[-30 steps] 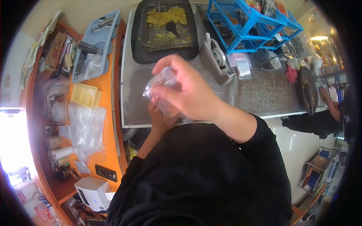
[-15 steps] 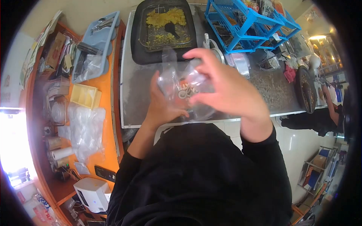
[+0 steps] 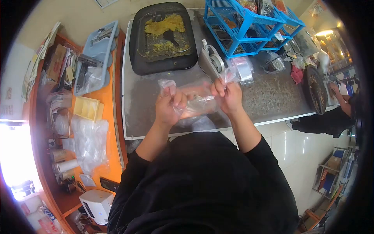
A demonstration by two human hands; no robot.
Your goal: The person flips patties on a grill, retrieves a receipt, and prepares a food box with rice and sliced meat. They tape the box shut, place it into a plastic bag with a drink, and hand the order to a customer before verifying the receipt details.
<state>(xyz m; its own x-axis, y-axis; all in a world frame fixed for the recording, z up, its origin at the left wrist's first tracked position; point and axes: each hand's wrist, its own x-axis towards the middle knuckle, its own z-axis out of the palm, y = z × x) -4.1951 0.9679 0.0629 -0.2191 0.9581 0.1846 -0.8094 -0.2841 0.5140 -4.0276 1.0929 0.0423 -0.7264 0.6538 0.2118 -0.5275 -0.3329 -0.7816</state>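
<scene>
A clear plastic bag (image 3: 200, 102) with reddish print is stretched between my two hands over the front part of the dark table. My left hand (image 3: 169, 105) is closed on one upper corner of the bag, and a bit of plastic sticks up above the fingers. The other corner is pinched in my right hand (image 3: 228, 95). What lies inside the bag is hard to make out. Beyond my right hand stands a metal tape dispenser (image 3: 210, 62). Behind my left hand lies a black tray (image 3: 136, 54) holding yellow crumbly food (image 3: 165, 25) and a black scoop (image 3: 170, 37).
Blue plastic racks (image 3: 245, 31) with packets stand at the back right, beside clear packets (image 3: 243, 70). On the left, an orange counter (image 3: 103, 156) bears a blue cutlery tray (image 3: 93, 43), a yellow box (image 3: 87, 108) and plastic bags. Another person's arm (image 3: 341, 101) shows far right.
My right hand has come down and right from above the bag and now grips its corner. My left hand has closed on the other corner. The bag is spread sideways. The view has shifted slightly.
</scene>
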